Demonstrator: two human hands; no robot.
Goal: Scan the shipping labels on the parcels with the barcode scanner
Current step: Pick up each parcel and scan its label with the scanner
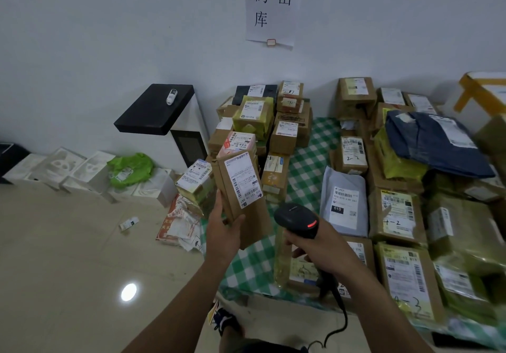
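Cardboard box w/ paper label

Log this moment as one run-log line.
left hand: holds cardboard parcel, label showing | right hand: grips barcode scanner, red light on

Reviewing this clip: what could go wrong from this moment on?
Misread: the label on the held parcel sits close to other labels on the stacked parcels behind it, so the scanner may catch the wrong barcode.
Drop: the left hand grips only that parcel's lower end, so it may tip.
Snag: the scanner's cable hangs by the table edge.
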